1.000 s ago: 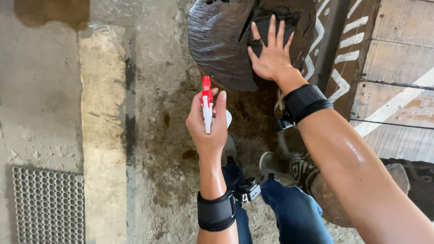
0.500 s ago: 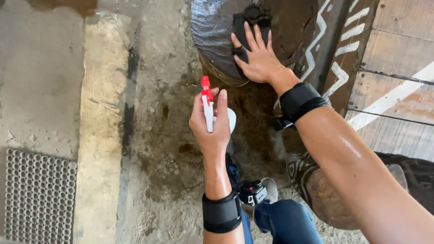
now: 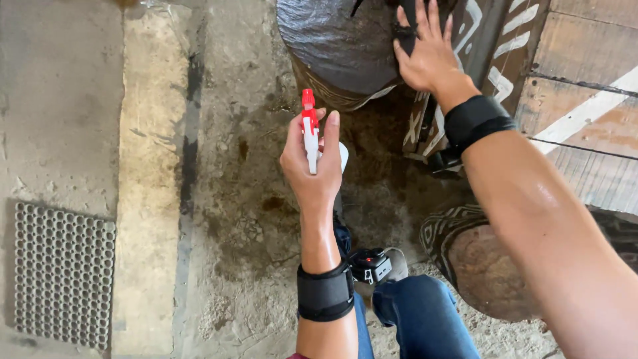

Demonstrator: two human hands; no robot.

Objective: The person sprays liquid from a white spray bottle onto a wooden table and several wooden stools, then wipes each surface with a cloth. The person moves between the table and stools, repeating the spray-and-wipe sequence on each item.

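Note:
My left hand (image 3: 312,166) grips a spray bottle with a red and white trigger head (image 3: 309,126), nozzle aimed up toward a large dark rounded pot (image 3: 332,46) at the top. My right hand (image 3: 428,50) lies flat with fingers spread, pressing a dark cloth (image 3: 407,30) against the pot's right side. Both wrists wear black bands.
Rough stained concrete floor with a metal drain grate (image 3: 63,272) at lower left. A brown patterned pot (image 3: 478,259) lies at lower right, beside my blue-jeaned legs (image 3: 419,319) and shoes. Painted wooden boards (image 3: 585,86) stand on the right.
My right hand with the cloth has slid up and to the right along the pot. The left hand and spray bottle have stayed almost in place.

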